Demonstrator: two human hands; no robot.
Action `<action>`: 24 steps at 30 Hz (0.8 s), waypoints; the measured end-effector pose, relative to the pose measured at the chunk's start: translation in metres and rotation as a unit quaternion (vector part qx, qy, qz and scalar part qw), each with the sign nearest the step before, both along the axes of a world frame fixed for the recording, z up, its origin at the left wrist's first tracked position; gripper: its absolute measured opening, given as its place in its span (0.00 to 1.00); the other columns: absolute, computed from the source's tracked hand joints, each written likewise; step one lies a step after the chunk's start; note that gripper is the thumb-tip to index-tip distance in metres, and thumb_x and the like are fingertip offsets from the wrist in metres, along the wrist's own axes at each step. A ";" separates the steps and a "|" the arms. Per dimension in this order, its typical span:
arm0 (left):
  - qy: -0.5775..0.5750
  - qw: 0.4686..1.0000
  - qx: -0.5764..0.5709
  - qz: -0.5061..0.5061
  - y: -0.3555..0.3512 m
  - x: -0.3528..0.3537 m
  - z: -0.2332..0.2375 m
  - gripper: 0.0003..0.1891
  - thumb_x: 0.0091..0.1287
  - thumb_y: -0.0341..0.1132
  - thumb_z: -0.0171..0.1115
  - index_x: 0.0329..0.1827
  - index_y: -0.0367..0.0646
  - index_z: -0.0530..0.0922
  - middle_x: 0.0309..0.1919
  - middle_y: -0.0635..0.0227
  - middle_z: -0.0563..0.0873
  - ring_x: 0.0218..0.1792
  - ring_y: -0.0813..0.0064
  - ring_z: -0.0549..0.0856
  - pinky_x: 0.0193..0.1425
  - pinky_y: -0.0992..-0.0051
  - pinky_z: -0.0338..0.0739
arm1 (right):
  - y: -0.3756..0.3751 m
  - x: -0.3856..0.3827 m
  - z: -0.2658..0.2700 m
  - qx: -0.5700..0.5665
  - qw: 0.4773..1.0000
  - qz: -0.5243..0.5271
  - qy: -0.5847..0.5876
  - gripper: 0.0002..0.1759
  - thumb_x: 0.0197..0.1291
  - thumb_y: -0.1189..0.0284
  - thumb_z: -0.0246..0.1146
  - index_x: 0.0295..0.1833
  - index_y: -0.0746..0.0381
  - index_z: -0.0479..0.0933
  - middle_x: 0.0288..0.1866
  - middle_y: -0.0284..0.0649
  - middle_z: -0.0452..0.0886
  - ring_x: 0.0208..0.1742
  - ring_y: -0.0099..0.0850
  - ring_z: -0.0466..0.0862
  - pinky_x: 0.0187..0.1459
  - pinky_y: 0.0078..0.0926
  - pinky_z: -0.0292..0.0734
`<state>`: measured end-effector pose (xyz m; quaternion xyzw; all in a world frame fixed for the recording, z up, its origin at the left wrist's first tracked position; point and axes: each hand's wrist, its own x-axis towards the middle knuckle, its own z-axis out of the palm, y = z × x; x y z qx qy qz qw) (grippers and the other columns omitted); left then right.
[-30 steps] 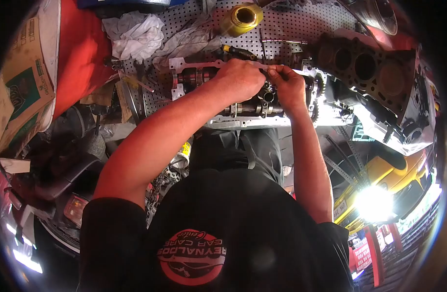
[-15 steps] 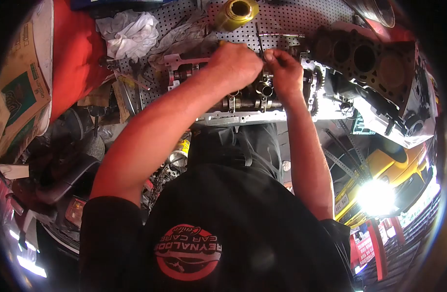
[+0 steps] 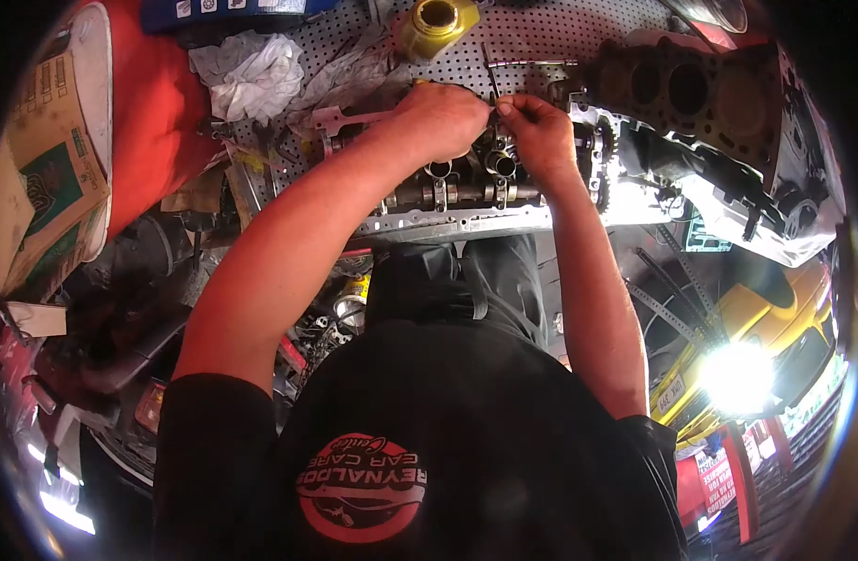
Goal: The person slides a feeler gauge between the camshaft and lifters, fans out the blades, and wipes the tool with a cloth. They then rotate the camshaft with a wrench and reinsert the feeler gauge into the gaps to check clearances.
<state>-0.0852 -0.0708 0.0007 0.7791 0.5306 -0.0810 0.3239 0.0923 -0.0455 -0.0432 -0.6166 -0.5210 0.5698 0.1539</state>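
- Pinching a thin dark rod [image 3: 490, 79], both hands meet at its lower end; it stands nearly upright just above the head [image 3: 466, 222], over the far row of bores.
- Rod, by its look: light, stiff metal, narrow and probably oily, so it is apt to slip or twist between the fingers. The best hold seems to be low on the shaft, close to where it enters the work, with fingertips on opposite sides.
- Left hand [image 3: 443, 117]: clenched, thumb and fingers closed on the rod from the left, knuckles up.
- Right hand [image 3: 539, 131]: fingertips closed on the same spot from the right, the palm resting over the head's right part.
- Head: a heavy, rigid casting, lying flat on the perforated surface [image 3: 541, 37], with a camshaft [image 3: 447, 194] along its near side and a sprocket [image 3: 605, 164] at the right end.
- Beyond it: rags [image 3: 251, 70] at far left, a yellow can [image 3: 435, 23] behind the hands, and an engine block [image 3: 700, 98] to the right.
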 end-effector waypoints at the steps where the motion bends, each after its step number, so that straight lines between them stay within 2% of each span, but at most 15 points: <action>1: 0.003 1.000 -0.009 -0.004 -0.001 0.004 0.000 0.10 0.61 0.30 0.59 0.42 0.45 0.85 0.39 0.56 0.88 0.45 0.54 0.87 0.49 0.55 0.82 | -0.002 0.002 0.004 -0.005 1.000 -0.005 0.001 0.11 0.61 0.66 0.69 0.45 0.61 0.86 0.33 0.36 0.88 0.33 0.22 0.84 0.39 0.24 0.79; 4: 0.005 1.000 -0.005 -0.008 -0.004 0.008 0.006 0.09 0.61 0.31 0.59 0.40 0.43 0.86 0.40 0.55 0.88 0.43 0.55 0.88 0.47 0.56 0.83 | -0.004 0.002 0.018 0.073 0.991 0.062 -0.095 0.11 0.60 0.66 0.70 0.44 0.60 0.86 0.33 0.36 0.88 0.33 0.23 0.85 0.40 0.25 0.79; 5: -0.002 1.000 0.012 -0.006 -0.008 0.010 0.007 0.09 0.61 0.31 0.58 0.39 0.41 0.85 0.40 0.55 0.88 0.42 0.55 0.89 0.45 0.57 0.84 | -0.007 0.010 -0.003 0.036 0.998 0.027 -0.053 0.11 0.60 0.66 0.69 0.44 0.60 0.86 0.32 0.36 0.87 0.32 0.23 0.84 0.39 0.26 0.79; 6: -0.011 1.000 0.028 -0.003 -0.011 0.011 0.006 0.09 0.61 0.30 0.58 0.38 0.39 0.85 0.41 0.55 0.89 0.41 0.55 0.89 0.43 0.58 0.84 | -0.005 0.007 0.002 0.035 0.998 0.028 -0.049 0.11 0.60 0.66 0.69 0.44 0.60 0.86 0.31 0.36 0.87 0.32 0.23 0.84 0.39 0.26 0.78; 7: -0.001 1.000 0.013 -0.013 -0.010 0.011 0.003 0.10 0.61 0.33 0.60 0.41 0.45 0.87 0.39 0.55 0.88 0.44 0.54 0.88 0.48 0.55 0.83 | -0.007 0.007 0.009 0.030 0.998 0.030 -0.049 0.11 0.60 0.67 0.69 0.44 0.61 0.86 0.31 0.37 0.87 0.32 0.23 0.84 0.39 0.25 0.78; 13: 0.046 0.998 -0.026 -0.035 -0.002 0.012 0.010 0.10 0.61 0.32 0.60 0.41 0.44 0.87 0.38 0.54 0.87 0.44 0.54 0.88 0.48 0.57 0.83 | -0.010 0.005 0.002 0.000 1.000 -0.019 -0.004 0.09 0.59 0.70 0.71 0.44 0.61 0.86 0.32 0.37 0.87 0.31 0.22 0.82 0.39 0.23 0.78; 16: 0.000 0.999 0.043 -0.016 -0.010 0.010 0.006 0.09 0.60 0.32 0.61 0.40 0.44 0.87 0.38 0.54 0.87 0.43 0.55 0.87 0.48 0.58 0.83 | -0.008 0.004 0.003 0.027 0.998 0.001 -0.048 0.09 0.58 0.70 0.72 0.43 0.61 0.87 0.32 0.37 0.88 0.32 0.22 0.83 0.39 0.24 0.79; 19: 0.015 0.999 0.051 -0.004 -0.017 0.013 0.010 0.09 0.60 0.33 0.61 0.39 0.44 0.87 0.38 0.56 0.86 0.44 0.55 0.87 0.48 0.57 0.83 | -0.009 0.002 0.004 0.035 0.999 0.006 -0.024 0.09 0.59 0.68 0.71 0.43 0.60 0.87 0.32 0.37 0.88 0.32 0.24 0.84 0.40 0.25 0.79; 24: 0.066 0.996 0.060 -0.025 -0.021 0.016 0.019 0.11 0.59 0.33 0.59 0.38 0.43 0.87 0.41 0.61 0.89 0.49 0.61 0.86 0.48 0.64 0.83 | -0.010 -0.003 -0.009 0.047 0.998 -0.004 -0.037 0.10 0.58 0.67 0.72 0.43 0.59 0.87 0.34 0.40 0.89 0.34 0.29 0.87 0.41 0.29 0.80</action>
